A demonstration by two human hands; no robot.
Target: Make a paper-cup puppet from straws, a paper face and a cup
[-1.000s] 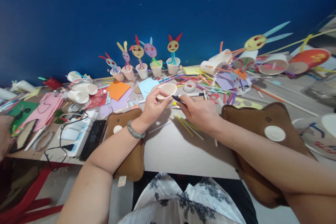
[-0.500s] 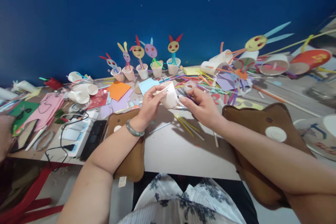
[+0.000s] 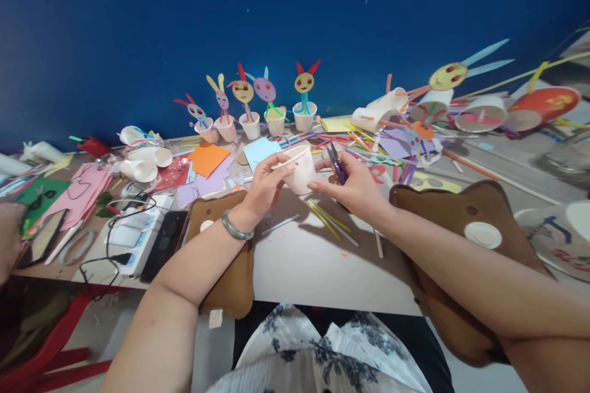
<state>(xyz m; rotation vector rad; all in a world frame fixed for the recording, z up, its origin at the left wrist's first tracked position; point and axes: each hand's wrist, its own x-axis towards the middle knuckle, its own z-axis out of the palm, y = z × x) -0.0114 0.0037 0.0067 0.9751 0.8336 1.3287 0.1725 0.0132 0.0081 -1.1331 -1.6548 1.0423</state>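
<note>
A white paper cup point(image 3: 301, 171) is held over the table between my two hands, with a small dark spot near its upper side. My left hand point(image 3: 266, 187) is closed on the cup's left side, fingers at its rim. In my right hand point(image 3: 354, 183) are dark purple scissors point(image 3: 338, 166), their tips pointing up and away from the cup. The right fingertips are beside the cup's right side. Below the cup lie yellow and white sticks point(image 3: 329, 221).
Paper-cup rabbit figures point(image 3: 304, 112) stand in a row along the blue wall. Brown cushions point(image 3: 461, 239) lie at both sides. A power strip point(image 3: 142, 239) and a phone point(image 3: 166, 245) are on the left. Another person's hand point(image 3: 10, 233) shows at the left edge.
The scissors have swung upright and away from the cup in my right hand. The cup has turned a little, and a small orange scrap now shows on the table.
</note>
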